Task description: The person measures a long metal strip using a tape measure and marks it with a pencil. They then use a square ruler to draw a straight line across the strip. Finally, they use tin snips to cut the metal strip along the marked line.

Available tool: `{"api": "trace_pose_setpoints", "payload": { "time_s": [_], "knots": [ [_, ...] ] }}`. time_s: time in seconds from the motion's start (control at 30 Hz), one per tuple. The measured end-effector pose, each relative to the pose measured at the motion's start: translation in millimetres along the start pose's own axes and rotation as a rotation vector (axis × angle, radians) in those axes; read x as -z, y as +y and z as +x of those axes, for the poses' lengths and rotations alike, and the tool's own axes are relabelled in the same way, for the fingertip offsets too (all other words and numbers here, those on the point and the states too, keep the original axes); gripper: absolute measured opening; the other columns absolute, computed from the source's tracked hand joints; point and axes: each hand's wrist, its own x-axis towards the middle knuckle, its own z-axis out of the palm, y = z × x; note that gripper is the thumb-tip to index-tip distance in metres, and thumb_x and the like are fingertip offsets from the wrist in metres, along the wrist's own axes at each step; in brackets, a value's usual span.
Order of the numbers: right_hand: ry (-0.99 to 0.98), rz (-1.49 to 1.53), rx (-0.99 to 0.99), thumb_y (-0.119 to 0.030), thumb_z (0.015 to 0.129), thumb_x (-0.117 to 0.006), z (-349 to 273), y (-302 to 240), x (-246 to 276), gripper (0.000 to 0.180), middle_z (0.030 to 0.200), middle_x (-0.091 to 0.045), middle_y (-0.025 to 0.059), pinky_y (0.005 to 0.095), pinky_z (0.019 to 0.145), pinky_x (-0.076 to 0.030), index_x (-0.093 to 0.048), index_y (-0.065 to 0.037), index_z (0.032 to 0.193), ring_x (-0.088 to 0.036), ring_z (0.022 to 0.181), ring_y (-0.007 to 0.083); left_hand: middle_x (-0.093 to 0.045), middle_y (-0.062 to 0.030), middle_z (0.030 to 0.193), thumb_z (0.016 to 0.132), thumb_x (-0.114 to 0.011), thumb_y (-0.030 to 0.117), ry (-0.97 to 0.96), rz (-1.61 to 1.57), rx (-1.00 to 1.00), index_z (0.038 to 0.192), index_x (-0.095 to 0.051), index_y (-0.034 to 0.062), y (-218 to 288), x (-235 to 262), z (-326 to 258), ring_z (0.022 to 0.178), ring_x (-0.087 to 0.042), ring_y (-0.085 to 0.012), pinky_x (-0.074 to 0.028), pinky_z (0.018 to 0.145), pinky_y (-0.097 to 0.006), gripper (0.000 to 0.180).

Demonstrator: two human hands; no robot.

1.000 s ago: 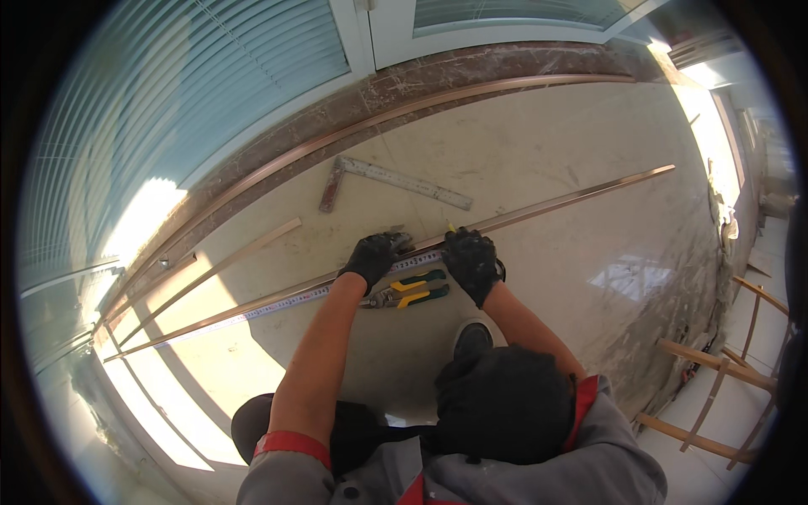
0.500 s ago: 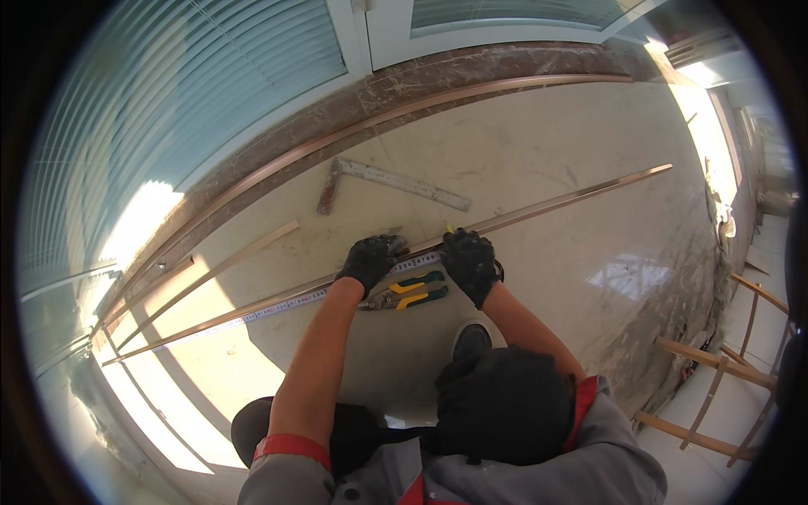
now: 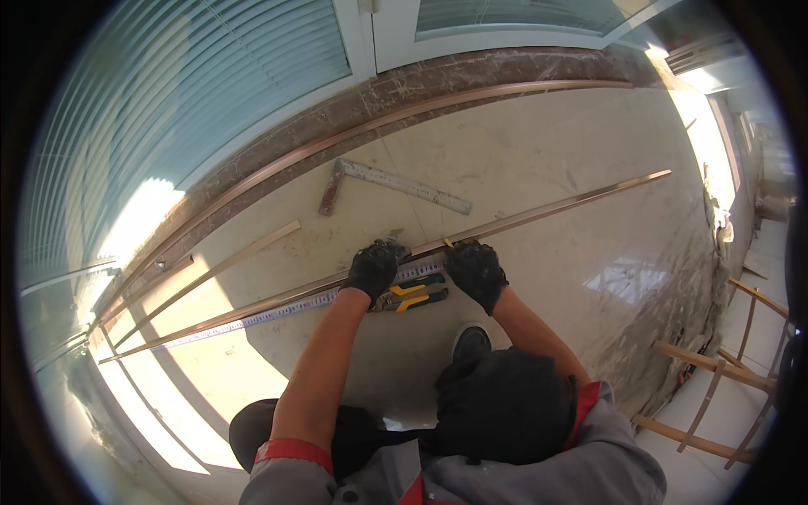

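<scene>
A long bronze-coloured metal trim strip (image 3: 555, 204) lies diagonally across the floor in front of me. My left hand (image 3: 376, 268), in a black glove, is closed on the strip near its middle. Below the strip runs a white measuring tape blade (image 3: 290, 308), passing beneath or behind my left hand. My right hand (image 3: 476, 273), also gloved, is closed beside the strip, with the tip of a thin yellow stick (image 3: 448, 242) poking out of its fingers. Snips with yellow-and-green handles (image 3: 414, 292) lie between my hands, their head partly covered by my left wrist.
Beyond the strip lies an L-shaped metal square (image 3: 404, 183). Another long trim strip (image 3: 404, 112) rests along the brown stone sill, and a shorter strip (image 3: 227, 271) lies at left. A wooden lattice frame (image 3: 715, 370) stands at right. My shoe (image 3: 472, 343) is below my right hand.
Both hands have come slightly nearer to me, and my left hand has shifted a little right, covering more of the snips. The tape blade now sits slightly lower beside the strip.
</scene>
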Motion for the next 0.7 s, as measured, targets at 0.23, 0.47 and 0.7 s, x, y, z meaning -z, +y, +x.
{"api": "trace_pose_setpoints", "payload": {
  "time_s": [0.23, 0.47, 0.7],
  "knots": [
    [-0.077, -0.003, 0.23, -0.025, 0.085, -0.062, -33, 3, 30, 0.012, 0.082, -0.064, 0.0038, 0.039, 0.062, -0.051, -0.068, -0.015, 0.086, -0.064, 0.08, 0.0217, -0.063, -0.0094, 0.127, 0.086, -0.062, 0.016, 0.003, -0.173, 0.015, 0.123, -0.065, 0.014, 9, 20, -5, 0.124, -0.056, -0.0273, -0.044, 0.106, -0.041, 0.037],
    [-0.01, -0.053, 0.161, -0.026, 0.085, -0.063, -41, -1, 22, 0.013, 0.082, -0.063, 0.0041, 0.04, 0.063, -0.052, -0.065, -0.015, 0.09, -0.063, 0.08, 0.0223, -0.063, -0.0091, 0.129, 0.087, -0.062, 0.019, -0.055, -0.137, 0.083, 0.124, -0.064, 0.0162, 15, 31, -3, 0.124, -0.056, -0.0264, -0.043, 0.106, -0.042, 0.037],
    [0.084, 0.036, 0.013, -0.027, 0.085, -0.063, -4, -3, 7, 0.017, 0.084, -0.063, 0.0074, 0.0413, 0.067, -0.051, -0.063, -0.012, 0.094, -0.064, 0.083, 0.0251, -0.064, -0.0081, 0.128, 0.089, -0.06, 0.021, 0.034, -0.147, 0.061, 0.12, -0.068, 0.0171, 9, 20, -5, 0.124, -0.056, -0.0254, -0.043, 0.107, -0.04, 0.032]
  ]
}}
